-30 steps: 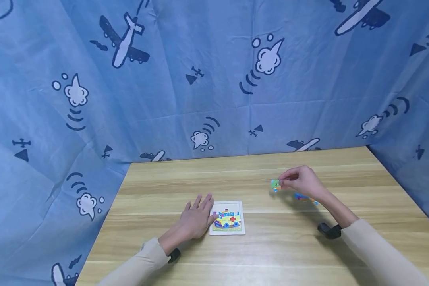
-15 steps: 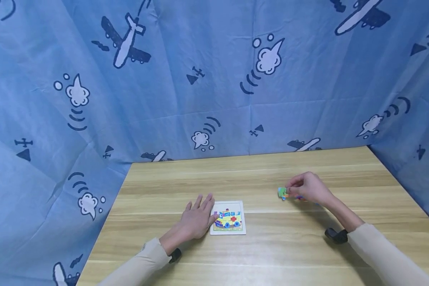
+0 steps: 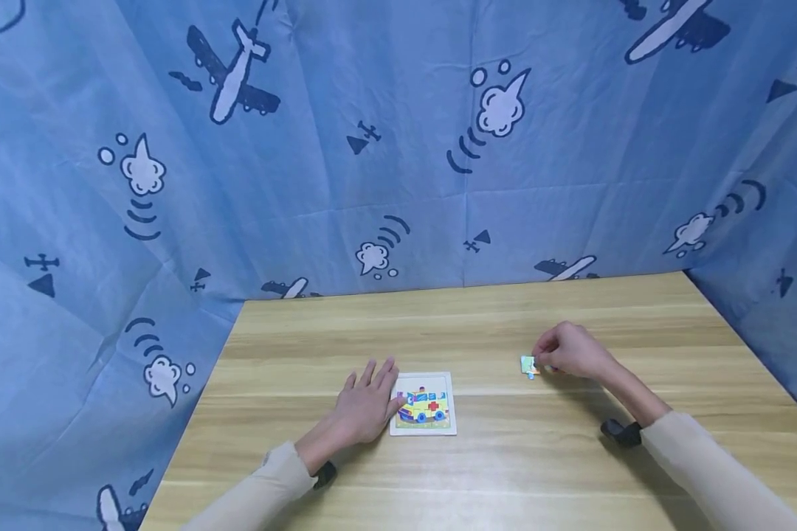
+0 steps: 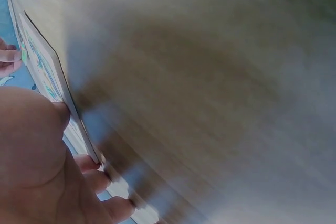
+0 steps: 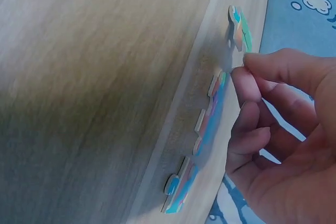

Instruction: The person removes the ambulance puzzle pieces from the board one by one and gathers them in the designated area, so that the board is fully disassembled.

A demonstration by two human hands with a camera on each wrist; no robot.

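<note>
My left hand (image 3: 361, 409) lies with straight fingers along the left edge of a white-framed jigsaw puzzle (image 3: 408, 381). Its thumb reaches over the edge onto the ambulance picture; in the left wrist view the thumb (image 4: 62, 115) touches the frame. To the right, my right hand (image 3: 574, 352) pinches a green puzzle piece (image 5: 244, 29) between thumb and fingers, low over the table or touching it; I cannot tell which. Close beside that hand, several joined blue and purple puzzle pieces (image 5: 210, 121) lie on the table, mostly hidden by the hand in the head view.
The wooden table (image 3: 465, 479) carries the puzzle and the loose pieces. A blue curtain (image 3: 412, 147) with airplane prints hangs along the back and sides. Each wrist wears a black camera band, such as the right band (image 3: 620, 434).
My right hand has carried the green piece right and down toward the table, close to the loose pieces. The left hand has kept its place on the puzzle.
</note>
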